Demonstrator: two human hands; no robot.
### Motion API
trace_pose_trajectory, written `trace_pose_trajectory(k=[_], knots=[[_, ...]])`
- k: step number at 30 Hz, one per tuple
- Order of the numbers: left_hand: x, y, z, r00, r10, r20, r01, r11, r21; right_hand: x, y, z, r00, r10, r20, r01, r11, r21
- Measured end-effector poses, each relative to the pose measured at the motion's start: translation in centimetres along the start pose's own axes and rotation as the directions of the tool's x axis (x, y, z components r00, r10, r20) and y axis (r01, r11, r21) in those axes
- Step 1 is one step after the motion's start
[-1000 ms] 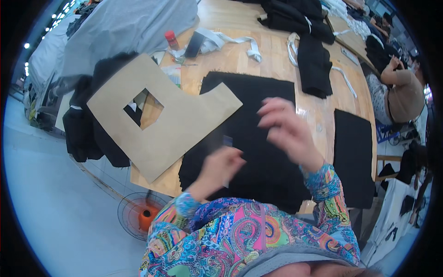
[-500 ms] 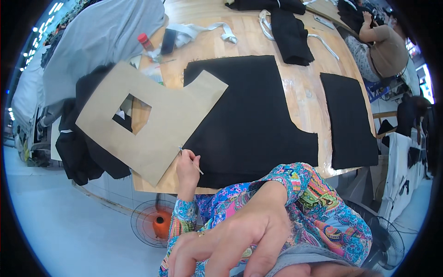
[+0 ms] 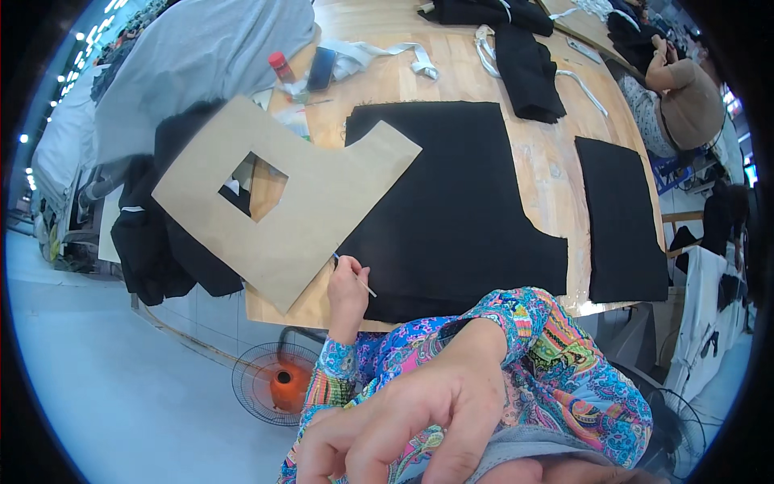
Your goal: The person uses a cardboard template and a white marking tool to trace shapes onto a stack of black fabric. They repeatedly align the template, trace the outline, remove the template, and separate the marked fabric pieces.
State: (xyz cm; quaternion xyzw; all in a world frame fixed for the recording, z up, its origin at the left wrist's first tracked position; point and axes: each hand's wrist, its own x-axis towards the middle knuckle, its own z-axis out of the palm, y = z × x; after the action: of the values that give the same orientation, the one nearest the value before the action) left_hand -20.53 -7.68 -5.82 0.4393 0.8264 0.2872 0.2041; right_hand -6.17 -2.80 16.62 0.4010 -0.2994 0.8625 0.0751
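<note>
Right hand [image 3: 407, 411] moved from over the black cloth [image 3: 435, 202], half-curled now, can't tell if holding anything; left hand [image 3: 348, 292] pinches a thin stick [image 3: 369, 289] by the table's near edge [image 3: 313, 300].

sleeves [image 3: 556, 355]: long, multicoloured paisley | garment front [image 3: 419, 332]: blue, pink | cloth edge [image 3: 532, 444]: grey

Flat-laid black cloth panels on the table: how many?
2: the large panel, partly under the tan template; the smaller panel, right of the large one. More may be hidden underneath.

Free tabletop [image 3: 550, 173] runs between the black panels [image 3: 622, 226]; the brown template [image 3: 298, 214] obstructs leftward
</note>
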Motion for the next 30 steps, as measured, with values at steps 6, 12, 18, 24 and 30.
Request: trace_pose_trajectory(k=[6,12,18,24,30], knots=[[0.2,-1.5,0.3,0.999,-0.010,-0.031,0.007,0.996,-0.094,-0.2,1.6,1.8,0.971,-0.234,-0.050,0.234,0.972,-0.011],[0.6,-1.2,0.1,0.998,0.013,-0.054,-0.019,0.994,-0.105,-1.1,0.0,2.0,0.980,-0.198,0.007,0.199,0.979,-0.051],[0.2,-0.9,0.4,0.990,0.059,-0.131,-0.067,0.996,-0.061,-1.2,-1.0,2.5,0.998,-0.065,0.004,0.065,0.998,-0.022],[0.0,-1.6,1.0,0.982,0.071,-0.173,-0.081,0.995,-0.050,-0.9,-1.1,0.8,0.997,-0.025,0.080,0.029,0.998,-0.060],[0.3,-2.7,1.6,0.988,0.005,-0.152,-0.025,0.991,-0.129,-0.2,-0.6,0.1,0.975,-0.208,-0.076,0.201,0.976,-0.085]])
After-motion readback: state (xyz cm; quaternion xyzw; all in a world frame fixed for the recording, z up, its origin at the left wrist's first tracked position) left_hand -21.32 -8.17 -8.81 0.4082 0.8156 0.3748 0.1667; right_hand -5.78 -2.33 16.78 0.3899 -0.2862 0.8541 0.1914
